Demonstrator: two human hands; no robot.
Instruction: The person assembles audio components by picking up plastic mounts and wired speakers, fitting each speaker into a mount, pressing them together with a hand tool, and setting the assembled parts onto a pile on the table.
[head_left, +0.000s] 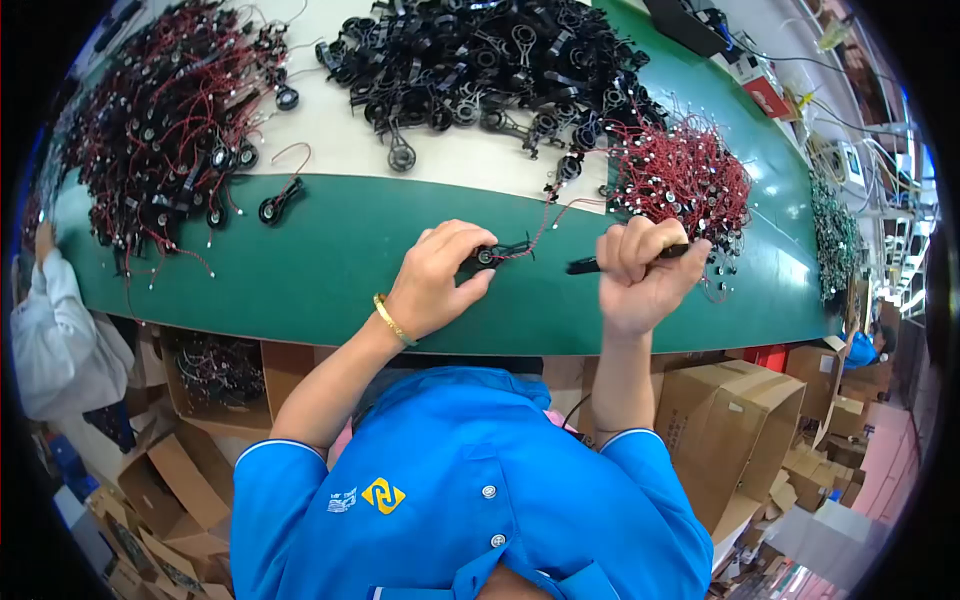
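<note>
Black and small, the round plastic part with thin red lead wires [492, 254] lies on the green mat of the workbench [330, 270], pinned under the fingertips of the left hand [440, 280]. Those fingers are curled down and pressed on it, thumb tucked beneath, so it is held flat against the mat, not lifted. It looks light and rigid in the body, while the red wires trail loose and limp toward the right; they seem fine enough to kink or pull free, so the sound place to hold it is the black body, not the leads.

Just to the right, the right hand [640, 275] is closed in a fist around a slim black pen-shaped tool [590, 264], its tip pointing left toward the part and just short of it. That wrist is raised off the mat with the forearm coming up steeply, whereas the left forearm, wearing a gold bangle [393, 320], reaches in at a slant.

Near the right hand sits a tangled heap of red-wired parts [685, 180]. Farther back on the white surface lie a pile of black plastic pieces [480, 60] and a larger heap of wired assemblies [165, 110]. At the left edge, another person's white sleeve [55, 330] shows.
</note>
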